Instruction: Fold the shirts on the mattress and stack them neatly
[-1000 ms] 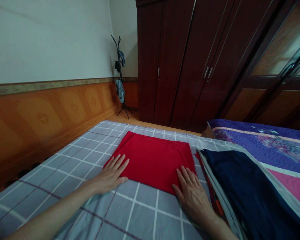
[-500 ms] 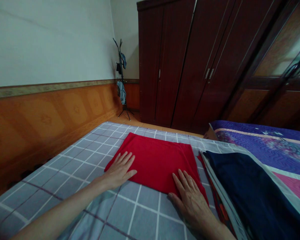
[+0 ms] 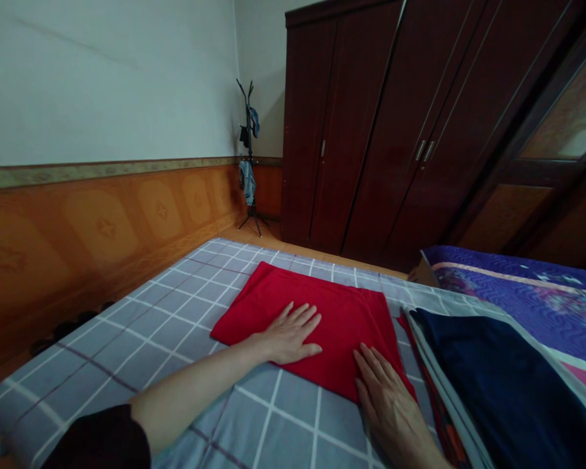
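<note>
Left hand (image 3: 290, 333) and right hand (image 3: 385, 402) rest flat, apart, on the folded red cloth (image 3: 346, 319).

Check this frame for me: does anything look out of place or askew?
The folded red cloth lies turned against the lines of the grey checked sheet, under the left hand and beside the right hand. A red patterned edge pokes from beneath the navy fabric stack.

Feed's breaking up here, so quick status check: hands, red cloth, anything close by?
Left hand flat on the red folded cloth. Right hand flat at its near corner. Dark navy folded fabric close on the right.
</note>
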`<state>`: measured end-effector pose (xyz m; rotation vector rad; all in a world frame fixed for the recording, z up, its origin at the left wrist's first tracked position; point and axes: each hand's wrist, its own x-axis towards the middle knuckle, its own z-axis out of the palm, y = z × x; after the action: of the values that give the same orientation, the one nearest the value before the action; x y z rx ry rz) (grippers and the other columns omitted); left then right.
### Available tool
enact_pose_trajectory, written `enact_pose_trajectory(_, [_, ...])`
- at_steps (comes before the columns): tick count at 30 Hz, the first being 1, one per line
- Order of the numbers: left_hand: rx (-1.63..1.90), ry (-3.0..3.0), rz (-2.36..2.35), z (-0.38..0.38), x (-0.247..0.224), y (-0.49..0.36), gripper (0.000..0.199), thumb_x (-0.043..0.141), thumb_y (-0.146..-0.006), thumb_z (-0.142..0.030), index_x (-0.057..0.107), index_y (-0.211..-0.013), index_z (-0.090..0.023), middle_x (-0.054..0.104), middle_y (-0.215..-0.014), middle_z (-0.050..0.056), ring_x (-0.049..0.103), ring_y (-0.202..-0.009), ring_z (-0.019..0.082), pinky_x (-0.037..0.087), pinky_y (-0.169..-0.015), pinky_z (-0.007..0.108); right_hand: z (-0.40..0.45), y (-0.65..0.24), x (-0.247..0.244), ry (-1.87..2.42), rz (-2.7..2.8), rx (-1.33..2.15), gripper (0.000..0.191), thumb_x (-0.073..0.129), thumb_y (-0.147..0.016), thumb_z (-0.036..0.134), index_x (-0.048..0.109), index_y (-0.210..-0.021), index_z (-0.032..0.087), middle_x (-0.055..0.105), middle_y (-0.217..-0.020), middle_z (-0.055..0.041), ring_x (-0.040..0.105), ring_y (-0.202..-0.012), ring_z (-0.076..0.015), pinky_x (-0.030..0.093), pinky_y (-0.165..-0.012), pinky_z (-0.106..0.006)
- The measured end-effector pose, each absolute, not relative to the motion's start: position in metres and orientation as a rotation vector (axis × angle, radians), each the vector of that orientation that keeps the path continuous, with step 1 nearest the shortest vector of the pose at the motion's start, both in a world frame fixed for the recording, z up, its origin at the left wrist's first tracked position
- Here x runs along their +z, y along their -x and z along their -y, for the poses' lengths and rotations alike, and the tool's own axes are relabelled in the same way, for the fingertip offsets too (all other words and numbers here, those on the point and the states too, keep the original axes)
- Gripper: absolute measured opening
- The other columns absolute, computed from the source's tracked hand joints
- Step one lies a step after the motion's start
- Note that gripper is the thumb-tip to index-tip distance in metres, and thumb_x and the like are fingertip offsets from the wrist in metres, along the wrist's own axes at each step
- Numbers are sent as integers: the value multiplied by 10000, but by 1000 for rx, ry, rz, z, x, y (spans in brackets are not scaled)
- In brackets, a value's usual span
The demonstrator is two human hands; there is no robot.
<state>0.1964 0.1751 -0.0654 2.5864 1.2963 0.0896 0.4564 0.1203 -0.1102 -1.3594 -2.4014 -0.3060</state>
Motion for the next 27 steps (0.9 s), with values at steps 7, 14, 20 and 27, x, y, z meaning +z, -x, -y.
enact_pose_trajectory(7, [187,-2537,-1723,-168,-67,-135,689,227,-933,-591,185,-1476,-170,158,-1542,96,74,-1427,236,58,-1146,473,-123,-458,-117,1368,2420,-383,471,386,-895,292,522,-1309,115,460,-1392,-113,426,-1283,-264,422,-1026,-428])
enact_pose_trajectory(14, [213,-2579,-1557,-163,-68,-145,648,263,-937,-567,167,-1480,-228,165,-1547,63,50,-1429,235,56,-1147,486,-131,-429,-109,1395,2446,-341,461,395,-871,291,563,-1271,136,516,-1336,-144,505,-1209,-305,457,-974,-466])
enact_pose_trajectory(20, [261,-2546,-1542,-162,-68,-140,607,251,-951,-537,223,-1468,-220,171,-1543,91,66,-1427,240,88,-1147,493,-148,-343,-81,1284,2559,-182,472,390,-901,258,481,-1347,134,409,-1423,-128,401,-1298,-276,405,-1028,-440])
enact_pose_trajectory(27, [272,-2510,-1481,-166,-71,-132,668,202,-933,-589,180,-1482,-209,74,-1552,106,-20,-1421,280,52,-1143,531,-156,-405,-115,1486,2426,-257,664,415,-886,559,397,-1403,143,345,-1466,-117,320,-1346,-283,338,-1070,-488])
